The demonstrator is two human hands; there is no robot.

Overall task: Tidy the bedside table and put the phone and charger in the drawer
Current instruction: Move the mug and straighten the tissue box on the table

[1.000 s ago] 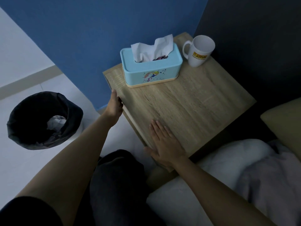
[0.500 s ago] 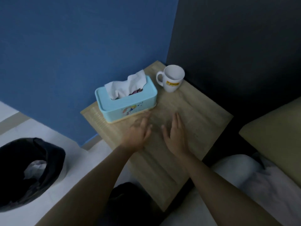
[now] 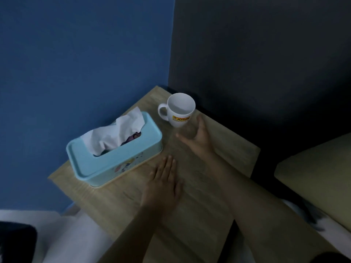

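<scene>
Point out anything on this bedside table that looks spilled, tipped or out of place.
Nothing stands out. The white mug stands upright, the blue tissue box sits flat with one tissue pulled up, and the wooden top shows no spill.

Tissue box and mug sitting at the back of the bench, both hands lying over its middle.

The light-blue plastic tissue box (image 3: 115, 158) is sitting on the pale wood-grain bench (image 3: 224, 154) toward its back-left, with a white tissue (image 3: 121, 131) sticking up out of its top slot. The white ceramic mug (image 3: 179, 110) is standing upright to the box's right, in the bench's far corner where the two walls meet. The left hand (image 3: 164, 184) is lying flat on the bench just in front of the box. The right hand (image 3: 199, 136) is hovering just in front of the mug, fingers spread toward it, apart from it. A pillow (image 3: 319, 179) is lying to the right of the bench.
</scene>
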